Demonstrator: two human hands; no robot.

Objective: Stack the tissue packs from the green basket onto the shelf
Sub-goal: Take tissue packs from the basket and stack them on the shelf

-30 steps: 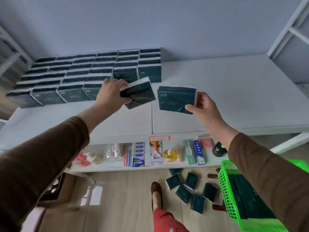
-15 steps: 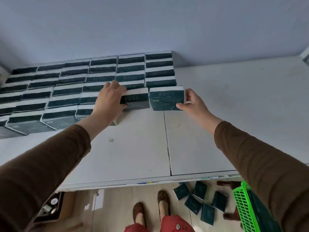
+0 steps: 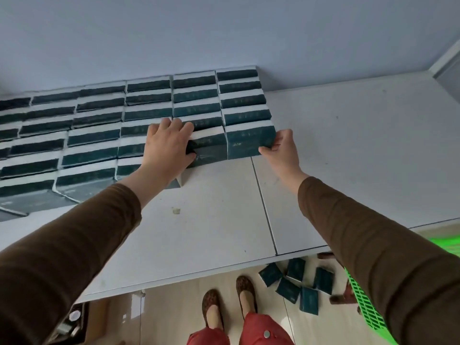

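1. The left hand point(image 3: 167, 145) lies palm down over a dark green tissue pack point(image 3: 208, 151), fingers curved across its top and left end and the thumb tucked against its front face, so the hand grips it
2. That pack sits on the white shelf point(image 3: 348, 150) at the front of its column, its right end touching the neighbouring pack
3. The right hand point(image 3: 282, 149) holds the neighbouring tissue pack at the right end point(image 3: 250, 141), fingertips hooked on its right edge and the thumb under its lower right corner
4. This pack stands on the shelf at the front of the rightmost column, upright with its wide face toward the camera
5. Behind and left of both packs, the stacked rows of packs point(image 3: 104, 130) run back to the pale blue wall point(image 3: 224, 33), each showing a dark side and a light top edge
6. Both forearms wear brown sleeves point(image 3: 361, 235) reaching over the shelf, whose panels meet at a dark seam point(image 3: 263, 207) between the arms
7. Below the shelf edge, loose packs on the floor point(image 3: 296, 282) lie scattered on light wood flooring, just left of the green basket point(image 3: 366, 307), which is partly hidden by the right arm
8. The person's feet in brown patterned shoes point(image 3: 229, 305) and red trousers point(image 3: 263, 332) show at the bottom, near the floor packs
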